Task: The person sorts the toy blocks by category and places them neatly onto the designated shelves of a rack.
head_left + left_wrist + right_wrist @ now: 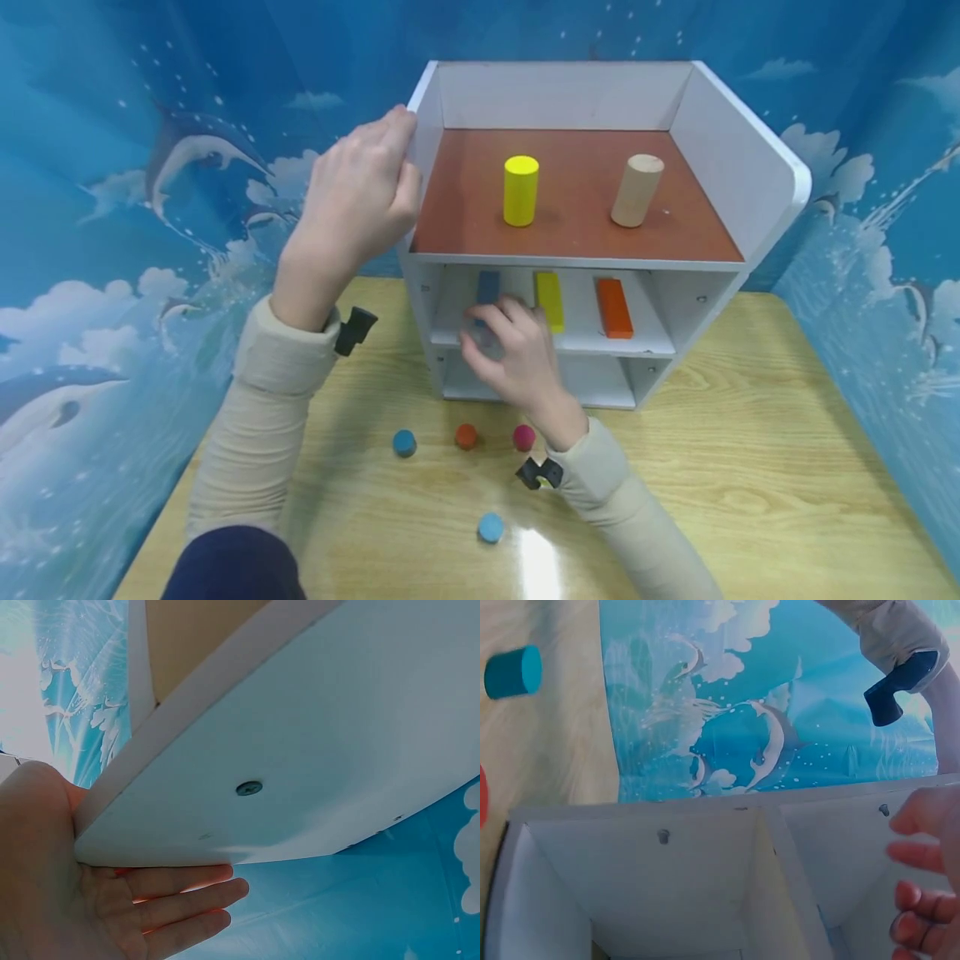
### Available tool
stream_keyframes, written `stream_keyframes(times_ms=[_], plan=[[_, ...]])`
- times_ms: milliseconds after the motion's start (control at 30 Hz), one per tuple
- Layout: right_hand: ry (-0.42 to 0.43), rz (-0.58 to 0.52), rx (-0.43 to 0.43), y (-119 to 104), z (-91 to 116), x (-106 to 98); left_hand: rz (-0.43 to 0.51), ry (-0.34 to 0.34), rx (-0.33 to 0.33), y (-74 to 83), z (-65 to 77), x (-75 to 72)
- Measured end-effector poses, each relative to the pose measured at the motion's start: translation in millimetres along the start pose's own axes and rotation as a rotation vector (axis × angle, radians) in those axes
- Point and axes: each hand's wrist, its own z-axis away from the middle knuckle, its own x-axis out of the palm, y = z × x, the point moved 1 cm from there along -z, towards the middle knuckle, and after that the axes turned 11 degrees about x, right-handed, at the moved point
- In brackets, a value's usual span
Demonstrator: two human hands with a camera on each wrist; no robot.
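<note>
A small white shelf unit (555,93) with a brown top stands on the table. My left hand (356,187) holds the upper edge of its left side panel (247,720), with straight fingers along the outer face and the thumb hidden behind the panel. My right hand (513,354) is at the front of the middle shelf, fingers loosely bent and apart, holding nothing. Just behind its fingers lies a blue block (488,287), partly hidden by them. Beside it on the same shelf are a yellow block (550,302) and an orange-red block (615,308).
On the top stand a yellow cylinder (521,192) and a plain wooden cylinder (637,190). Several short round pieces are on the table: a blue one (404,443), an orange one (466,437), a magenta one (523,437) and a light blue one (491,527). A sea-print curtain (105,250) surrounds the table.
</note>
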Motion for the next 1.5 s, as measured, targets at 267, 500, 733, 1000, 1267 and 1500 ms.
stream_keyframes(times_ms=[267, 500, 733, 1000, 1267, 1500], plan=[[-0.04, -0.168, -0.14, 0, 23, 7, 0.011, -0.012, -0.015, -1.2, 0.8, -0.1], [-0.1, -0.221, -0.195, 9, 47, 21, 0.013, -0.025, -0.028, -0.4, -0.8, -0.1], [-0.262, -0.23, -0.114, 24, 69, 28, 0.008, -0.025, -0.025, 0.2, -1.1, 0.5], [-0.534, -0.123, 0.025, 39, 89, 33, 0.012, -0.028, -0.031, 0.7, -0.6, 0.6], [-0.738, 0.022, 0.109, 42, 101, 37, 0.009, -0.021, -0.029, 0.6, 0.0, 0.7], [-0.833, 0.057, 0.117, 42, 107, 41, 0.009, -0.022, -0.029, 0.7, 0.1, 0.3]])
